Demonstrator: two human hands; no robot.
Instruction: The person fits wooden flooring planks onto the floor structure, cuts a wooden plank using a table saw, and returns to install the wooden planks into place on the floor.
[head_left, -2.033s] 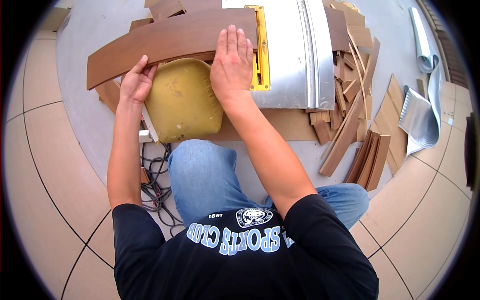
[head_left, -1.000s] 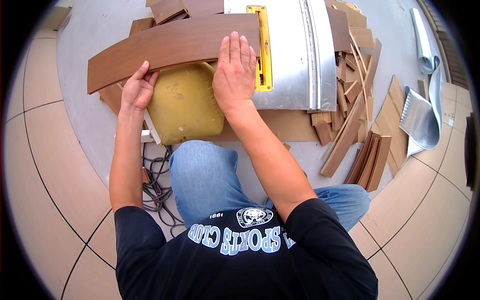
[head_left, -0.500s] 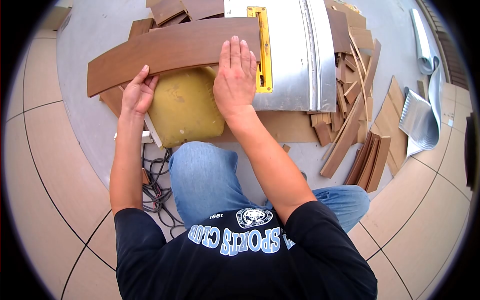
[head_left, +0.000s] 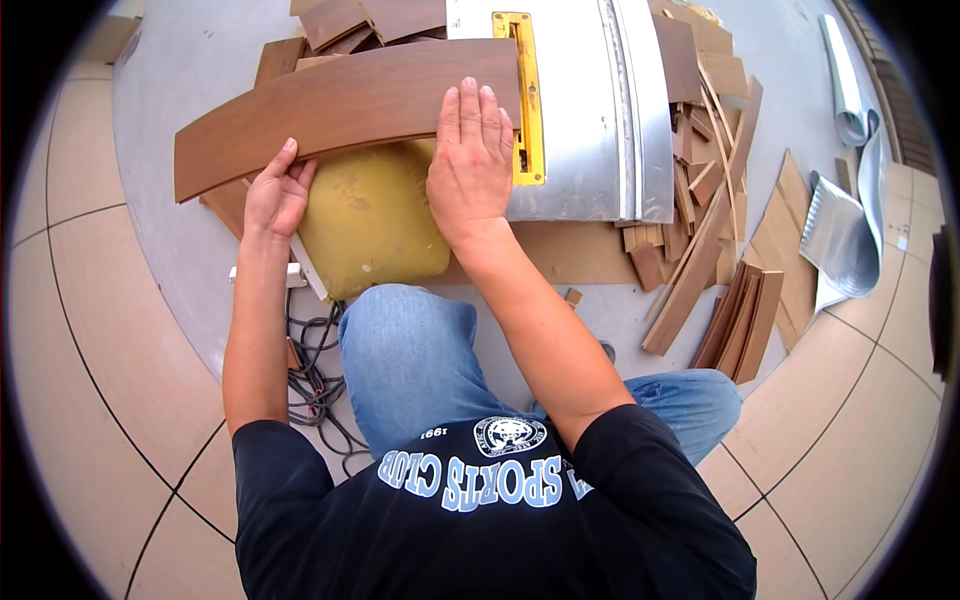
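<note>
A long brown wooden plank (head_left: pixel 340 105) lies across the upper left, its right end against the yellow slotted insert (head_left: pixel 531 95) of a metal saw table (head_left: pixel 580 120). My left hand (head_left: pixel 278 195) grips the plank's near edge, thumb on top and the other fingers underneath. Flat on the plank near its right end rests my right hand (head_left: pixel 470 155), fingers stretched out and close to the yellow insert. Below the plank, between my hands, is a yellow machine part (head_left: pixel 372 225). The blade is hard to make out in the slot.
Wood offcuts (head_left: pixel 695 190) are heaped right of the saw table, with stacked strips (head_left: pixel 738 322) nearer me. More planks (head_left: pixel 335 22) lie behind the held one. Black cables (head_left: pixel 318 375) coil by my knee. Silver foil sheeting (head_left: pixel 850 240) lies at the far right.
The plank and both my hands have moved a little toward me along the yellow insert. The plank now covers more of the yellow machine part, and my grip looks the same.
</note>
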